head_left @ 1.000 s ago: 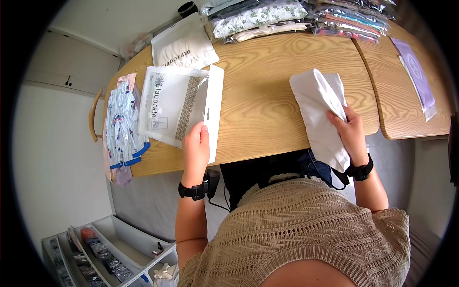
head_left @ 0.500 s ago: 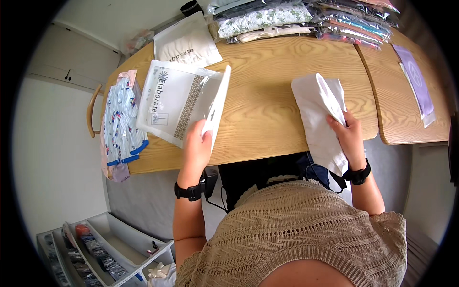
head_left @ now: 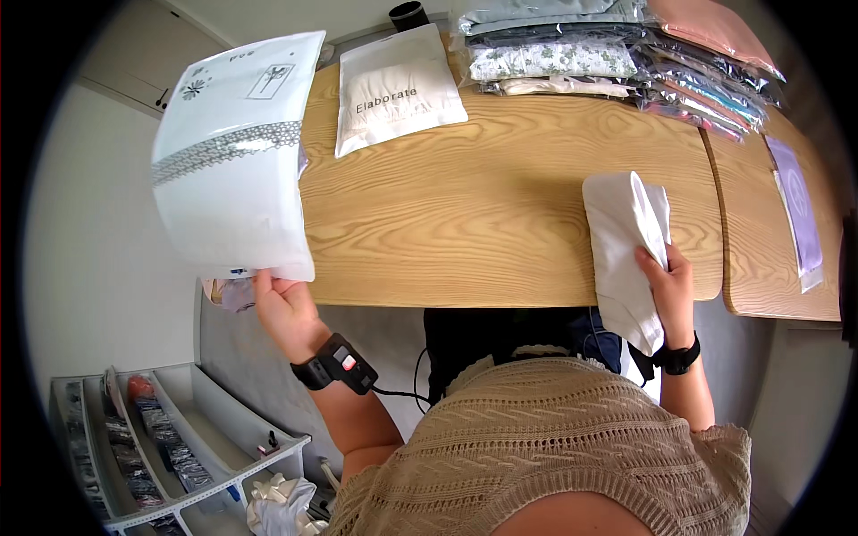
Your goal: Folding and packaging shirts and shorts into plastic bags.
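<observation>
My left hand (head_left: 279, 304) grips the lower edge of a white plastic packaging bag (head_left: 232, 161) with a grey patterned band, lifted off the wooden table (head_left: 483, 214) and held up over its left end. My right hand (head_left: 666, 277) holds a folded white cloth (head_left: 626, 241) that lies at the table's near right edge and hangs partly over it. Both wrists wear black bands.
A second white bag (head_left: 398, 89) lies flat at the table's far side. Stacked packaged fabrics (head_left: 608, 54) fill the far right. A purple sheet (head_left: 795, 205) rests on an adjoining table. A grey compartment tray (head_left: 152, 438) with small items stands on the floor at lower left.
My left hand has lifted the white bag from the table and swung it up and leftward. My right hand has stayed on the white cloth.
</observation>
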`<state>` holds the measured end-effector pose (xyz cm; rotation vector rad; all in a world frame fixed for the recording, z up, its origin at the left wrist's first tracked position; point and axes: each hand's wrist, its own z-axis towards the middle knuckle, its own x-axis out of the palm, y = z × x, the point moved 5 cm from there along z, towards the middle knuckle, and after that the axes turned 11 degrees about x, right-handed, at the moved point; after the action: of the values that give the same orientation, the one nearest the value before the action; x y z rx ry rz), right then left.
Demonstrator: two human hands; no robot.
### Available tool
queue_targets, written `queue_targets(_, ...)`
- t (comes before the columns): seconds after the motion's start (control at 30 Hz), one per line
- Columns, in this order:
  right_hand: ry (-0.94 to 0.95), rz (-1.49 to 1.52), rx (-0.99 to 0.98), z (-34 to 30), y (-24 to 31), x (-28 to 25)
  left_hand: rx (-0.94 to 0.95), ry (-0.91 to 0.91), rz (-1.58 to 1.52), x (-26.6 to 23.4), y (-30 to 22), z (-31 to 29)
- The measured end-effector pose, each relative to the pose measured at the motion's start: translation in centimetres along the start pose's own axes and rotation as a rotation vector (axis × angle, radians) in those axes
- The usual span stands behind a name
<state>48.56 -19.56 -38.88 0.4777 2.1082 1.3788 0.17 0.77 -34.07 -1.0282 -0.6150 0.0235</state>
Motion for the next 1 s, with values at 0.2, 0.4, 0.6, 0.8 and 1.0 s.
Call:
queue_targets(0.2,-0.008,-0.022,-0.018,0.0,0.1,-0.2,-0.472,-0.341,-0.314,1.7,6.2,-6.7)
queue_targets(0.4,-0.007,-0.029,-0.047,-0.1,0.5,0.2,-0.967,0.037,-0.357,6.7,7.6,-13.8)
queue_targets(0.6,-0.008,-0.005,-0.032,0.3,-0.6,0.0,-0.806,0.673,0.213,7.7,3.0,-13.3)
queue_targets(0.8,0.013,-0.029,-0.027,0.0,0.1,0.2,0.607,1.164,1.301,6.9,2.1,-7.3)
queue_targets(1.0,-0.005,-0.076,-0.040,0.1,-0.1,0.0,0.430,1.390,1.428,5.7,4.4,-6.5)
